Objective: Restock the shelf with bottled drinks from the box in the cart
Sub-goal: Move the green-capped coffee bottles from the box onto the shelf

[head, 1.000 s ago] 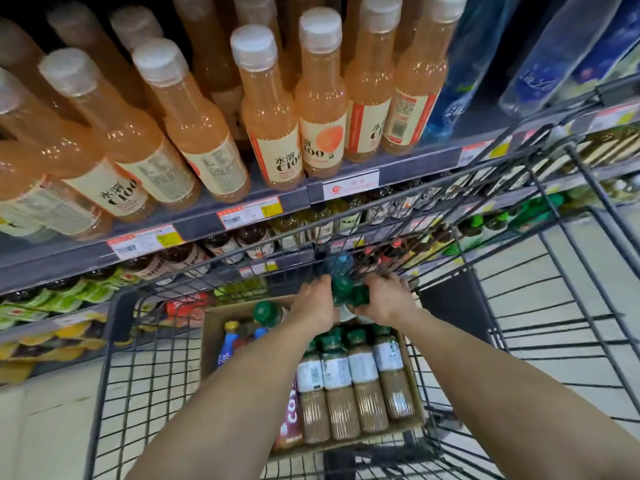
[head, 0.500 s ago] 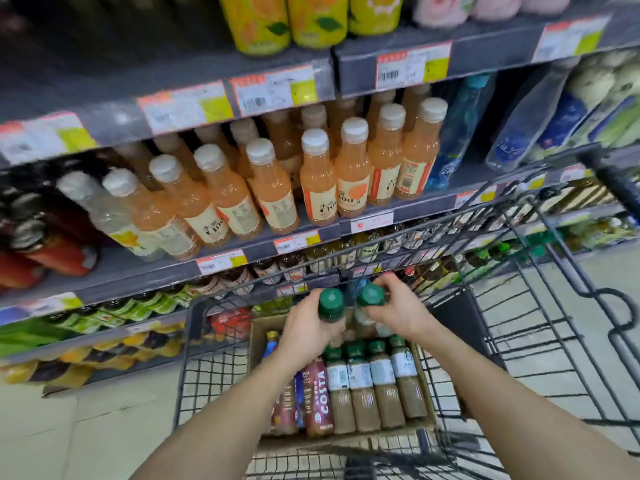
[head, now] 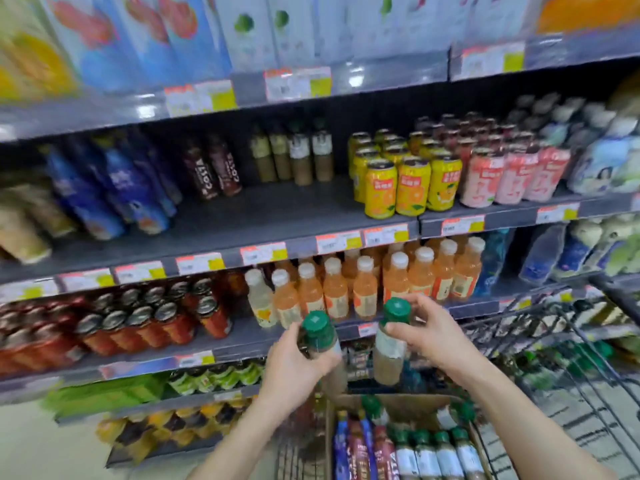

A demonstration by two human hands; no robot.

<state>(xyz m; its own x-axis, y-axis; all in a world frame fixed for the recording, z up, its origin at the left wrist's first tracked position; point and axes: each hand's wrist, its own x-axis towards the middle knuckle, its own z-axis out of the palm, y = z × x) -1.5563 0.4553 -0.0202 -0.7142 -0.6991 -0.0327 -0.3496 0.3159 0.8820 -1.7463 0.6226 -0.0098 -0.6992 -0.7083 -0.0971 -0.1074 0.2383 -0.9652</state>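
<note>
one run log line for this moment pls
phase: carrying to shelf | left hand: green-capped bottle | right hand: green-capped bottle | box: more bottles left

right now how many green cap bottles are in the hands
2. One is in the left hand, its green cap tilted toward the camera. The other is in the right hand, held upright by its neck below the cap. More lie in the box.

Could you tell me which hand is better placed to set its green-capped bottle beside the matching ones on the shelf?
Probably the right hand: its green-capped tea bottle is upright and higher, nearer the matching bottles. The left hand holds its bottle tilted, lower.
</note>
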